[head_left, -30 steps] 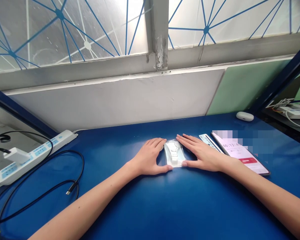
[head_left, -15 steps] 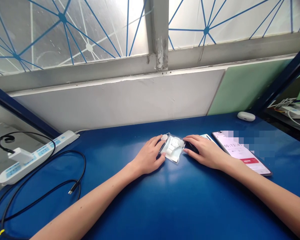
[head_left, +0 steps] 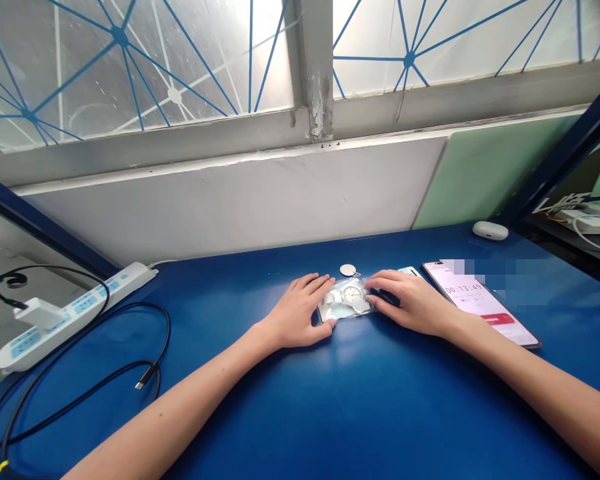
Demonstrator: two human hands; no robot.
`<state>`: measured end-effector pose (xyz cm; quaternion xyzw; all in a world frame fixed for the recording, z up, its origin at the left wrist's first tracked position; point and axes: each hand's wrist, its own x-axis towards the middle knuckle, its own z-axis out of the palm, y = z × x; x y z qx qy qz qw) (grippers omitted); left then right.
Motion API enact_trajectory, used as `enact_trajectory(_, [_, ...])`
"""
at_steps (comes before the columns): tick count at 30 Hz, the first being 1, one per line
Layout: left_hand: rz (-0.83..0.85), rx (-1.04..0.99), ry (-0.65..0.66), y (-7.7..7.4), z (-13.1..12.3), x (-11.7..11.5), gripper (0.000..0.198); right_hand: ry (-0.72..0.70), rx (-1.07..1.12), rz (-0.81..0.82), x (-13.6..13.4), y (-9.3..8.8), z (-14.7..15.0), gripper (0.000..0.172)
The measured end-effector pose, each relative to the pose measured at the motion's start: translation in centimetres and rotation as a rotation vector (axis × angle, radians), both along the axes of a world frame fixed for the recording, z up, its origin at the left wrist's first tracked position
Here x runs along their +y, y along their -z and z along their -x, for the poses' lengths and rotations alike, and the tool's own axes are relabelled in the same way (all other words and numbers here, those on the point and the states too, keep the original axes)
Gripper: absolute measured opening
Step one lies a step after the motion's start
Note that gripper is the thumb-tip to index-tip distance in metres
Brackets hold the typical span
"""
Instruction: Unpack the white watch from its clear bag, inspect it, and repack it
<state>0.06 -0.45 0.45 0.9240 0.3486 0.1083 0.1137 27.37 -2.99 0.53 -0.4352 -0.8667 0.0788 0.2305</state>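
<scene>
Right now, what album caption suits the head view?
Left hand and right hand flank a watch in a clear bag, blue table beneath.

Left hand [head_left: 298, 315] and right hand [head_left: 414, 301] touch a clear bag [head_left: 343, 312] holding a watch [head_left: 352, 294]

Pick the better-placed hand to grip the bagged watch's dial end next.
Probably the right hand: its fingers are at the edge of the clear bag, beside the dial, while the left hand lies nearer the strap.
</scene>
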Motion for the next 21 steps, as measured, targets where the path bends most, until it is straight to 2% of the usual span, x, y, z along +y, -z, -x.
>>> enact_trajectory(4, [0.019,0.029,0.022,-0.28,-0.03,-0.03,0.075,-0.055,-0.011,0.03,0.14,0.36,-0.29,0.049])
enact_trajectory(12, [0.001,-0.006,0.019,0.13,-0.08,0.0,0.073,-0.058,-0.034,0.096,0.07,0.87,-0.47,0.066])
enact_trajectory(21, [-0.002,-0.017,-0.088,0.56,-0.24,-0.17,0.075,-0.021,-0.041,0.148,0.22,0.55,-0.74,0.068])
